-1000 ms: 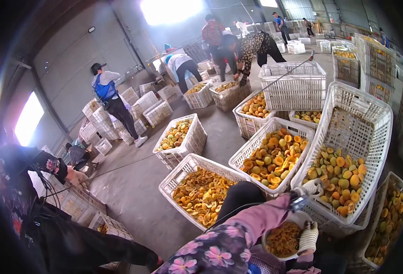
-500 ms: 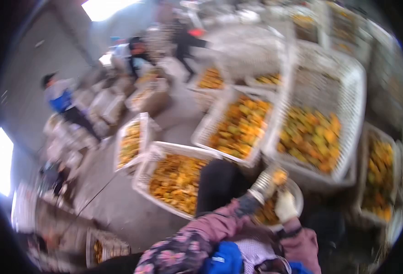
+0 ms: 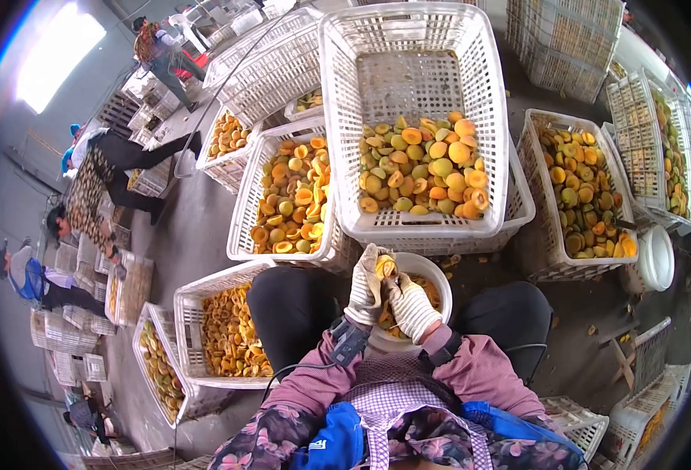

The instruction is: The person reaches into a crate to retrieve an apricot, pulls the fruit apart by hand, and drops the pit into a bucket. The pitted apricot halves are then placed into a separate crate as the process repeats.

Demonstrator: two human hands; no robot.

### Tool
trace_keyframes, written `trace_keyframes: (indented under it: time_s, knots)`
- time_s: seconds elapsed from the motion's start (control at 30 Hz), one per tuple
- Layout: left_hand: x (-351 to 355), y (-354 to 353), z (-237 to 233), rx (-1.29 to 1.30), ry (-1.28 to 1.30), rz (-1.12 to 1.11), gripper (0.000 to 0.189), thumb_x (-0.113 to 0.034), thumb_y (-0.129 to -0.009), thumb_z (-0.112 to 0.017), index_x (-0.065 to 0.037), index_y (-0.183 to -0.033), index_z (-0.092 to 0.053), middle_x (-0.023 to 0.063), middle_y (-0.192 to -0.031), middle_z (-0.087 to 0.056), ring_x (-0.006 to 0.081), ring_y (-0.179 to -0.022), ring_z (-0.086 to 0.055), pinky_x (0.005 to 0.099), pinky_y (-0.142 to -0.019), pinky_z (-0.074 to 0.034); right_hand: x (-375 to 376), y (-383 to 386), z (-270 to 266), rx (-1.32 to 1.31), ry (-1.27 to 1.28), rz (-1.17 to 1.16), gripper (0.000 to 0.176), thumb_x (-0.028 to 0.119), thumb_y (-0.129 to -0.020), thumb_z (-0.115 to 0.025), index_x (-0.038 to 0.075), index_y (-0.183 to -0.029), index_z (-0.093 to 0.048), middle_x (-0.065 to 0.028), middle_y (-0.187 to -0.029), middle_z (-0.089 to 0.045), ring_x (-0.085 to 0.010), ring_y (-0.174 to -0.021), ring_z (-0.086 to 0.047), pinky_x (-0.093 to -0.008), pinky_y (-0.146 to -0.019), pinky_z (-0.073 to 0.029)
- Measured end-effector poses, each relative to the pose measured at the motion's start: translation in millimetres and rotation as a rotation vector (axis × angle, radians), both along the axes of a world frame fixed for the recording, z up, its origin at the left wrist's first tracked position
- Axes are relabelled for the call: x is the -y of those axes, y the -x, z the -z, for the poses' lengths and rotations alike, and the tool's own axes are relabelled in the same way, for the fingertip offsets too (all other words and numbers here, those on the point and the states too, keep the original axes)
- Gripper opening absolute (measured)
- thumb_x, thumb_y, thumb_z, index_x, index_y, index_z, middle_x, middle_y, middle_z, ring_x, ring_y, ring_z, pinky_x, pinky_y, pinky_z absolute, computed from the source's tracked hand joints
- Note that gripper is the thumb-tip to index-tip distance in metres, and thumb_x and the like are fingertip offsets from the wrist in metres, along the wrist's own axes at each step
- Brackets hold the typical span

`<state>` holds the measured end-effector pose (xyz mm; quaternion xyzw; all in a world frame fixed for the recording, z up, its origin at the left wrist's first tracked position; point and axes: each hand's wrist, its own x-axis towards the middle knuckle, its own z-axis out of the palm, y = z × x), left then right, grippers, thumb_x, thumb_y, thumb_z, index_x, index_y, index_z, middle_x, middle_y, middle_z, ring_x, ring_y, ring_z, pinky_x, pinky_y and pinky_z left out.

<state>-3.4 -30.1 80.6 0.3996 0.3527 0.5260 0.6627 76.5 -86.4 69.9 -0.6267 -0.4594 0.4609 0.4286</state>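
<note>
Both my hands, in white knit gloves, meet in front of my lap. My left hand (image 3: 366, 286) is closed on an orange fruit (image 3: 385, 266), whose cut inside faces up. The fingertips of my right hand (image 3: 409, 304) press against the same fruit from the right. Beneath my hands a white bucket (image 3: 442, 283) between my knees holds orange fruit pieces. Straight ahead, a large white crate (image 3: 333, 117) rests on another crate, with green and orange fruits in its near half.
Fruit-filled crates stand at left (image 3: 239, 227), lower left (image 3: 184, 313) and right (image 3: 529, 133). A white tub (image 3: 659, 258) sits at far right. Several people work at left, one bending in a patterned top (image 3: 87, 192). A cable runs from my left wrist.
The view has swung right and sharpened, bringing the large crate to the middle. My hands now show nearer the centre, still together at the fruit over the bucket.
</note>
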Motion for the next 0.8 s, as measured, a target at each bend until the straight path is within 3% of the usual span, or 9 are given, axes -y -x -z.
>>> trace_keyframes:
  time_s: [0.13,0.2,0.3,0.43,0.47,0.57,0.63,0.7,0.8]
  knots:
    - [-8,9,12,0.098,0.216,0.060,0.019,-0.022,-0.092,-0.049,-0.005,-0.091,-0.057,0.0033,-0.084,-0.056,0.0139,-0.078,-0.054,0.0276,-0.075,-0.044,6,-3,-9,-0.331,0.059,-0.044,0.036,0.029,-0.094,-0.044,-0.001,-0.110,-0.052,-0.0092,-0.094,-0.060,-0.0185,-0.082,-0.054,-0.0298,-0.076,-0.045]
    - [-14,19,14,-0.553,-0.285,0.127,0.013,-0.015,-0.089,-0.048,-0.006,-0.089,-0.057,0.0031,-0.084,-0.056,0.0110,-0.078,-0.052,0.0251,-0.073,-0.044,13,-13,-35,-0.585,0.384,-0.144,0.032,0.029,-0.094,-0.045,0.002,-0.109,-0.054,-0.0068,-0.097,-0.058,-0.0148,-0.086,-0.052,-0.0295,-0.079,-0.044]
    - [4,12,-4,-0.226,-0.202,0.065,0.017,-0.016,-0.086,-0.053,-0.002,-0.097,-0.056,0.0041,-0.092,-0.056,0.0141,-0.084,-0.053,0.0267,-0.075,-0.046,12,-5,24,0.099,-0.134,-0.116,0.033,0.030,-0.095,-0.044,0.003,-0.105,-0.057,-0.0048,-0.097,-0.059,-0.0157,-0.091,-0.052,-0.0300,-0.082,-0.043]
    - [27,4,-46,0.161,0.216,-0.021,0.022,-0.020,-0.092,-0.050,-0.002,-0.103,-0.057,0.0070,-0.096,-0.060,0.0161,-0.091,-0.057,0.0276,-0.086,-0.047,13,-4,-22,-1.059,0.231,-0.075,0.045,0.044,-0.091,-0.046,0.005,-0.109,-0.058,-0.0016,-0.099,-0.061,-0.0132,-0.087,-0.056,-0.0275,-0.078,-0.046]
    - [21,3,-48,0.281,0.454,-0.037,0.022,-0.013,-0.091,-0.049,0.000,-0.108,-0.054,0.0088,-0.101,-0.059,0.0185,-0.093,-0.057,0.0297,-0.088,-0.047,16,-12,-19,-0.863,0.169,-0.118,0.047,0.046,-0.091,-0.046,0.005,-0.112,-0.057,-0.0021,-0.103,-0.060,-0.0132,-0.090,-0.056,-0.0265,-0.079,-0.046]
    - [21,0,0,0.260,-0.283,-0.121,0.022,-0.009,-0.092,-0.044,-0.001,-0.109,-0.053,0.0083,-0.101,-0.059,0.0178,-0.093,-0.057,0.0296,-0.084,-0.049,20,-14,-4,-0.473,-0.044,-0.171,0.053,0.047,-0.089,-0.048,0.004,-0.121,-0.051,-0.0029,-0.111,-0.057,-0.0136,-0.097,-0.055,-0.0262,-0.083,-0.045]
    - [4,14,6,0.339,0.136,0.138,0.028,-0.010,-0.091,-0.050,0.005,-0.115,-0.050,0.0119,-0.110,-0.058,0.0180,-0.100,-0.056,0.0292,-0.087,-0.047,22,-9,2,-0.611,0.005,-0.172,0.055,0.045,-0.090,-0.049,0.004,-0.126,-0.047,-0.0036,-0.117,-0.054,-0.0146,-0.105,-0.052,-0.0288,-0.089,-0.043]
    - [5,32,-16,0.068,0.087,0.310,0.031,-0.012,-0.090,-0.053,0.007,-0.115,-0.051,0.0125,-0.110,-0.059,0.0168,-0.099,-0.057,0.0277,-0.086,-0.047,26,-3,-21,-0.801,0.196,-0.090,0.044,0.043,-0.088,-0.052,0.011,-0.119,-0.052,0.0024,-0.081,-0.056,-0.0082,-0.058,-0.051,-0.0227,-0.049,-0.041]
    - [0,47,10,0.529,0.021,0.527,0.034,-0.020,-0.092,-0.050,0.003,-0.117,-0.050,0.0106,-0.105,-0.060,0.0168,-0.086,-0.061,0.0245,-0.076,-0.050,33,-6,-55,-0.839,0.492,-0.220,0.032,0.044,-0.084,-0.057,0.022,-0.106,-0.053,0.0078,-0.053,-0.036,-0.0034,-0.029,-0.020,-0.0199,-0.028,-0.013]
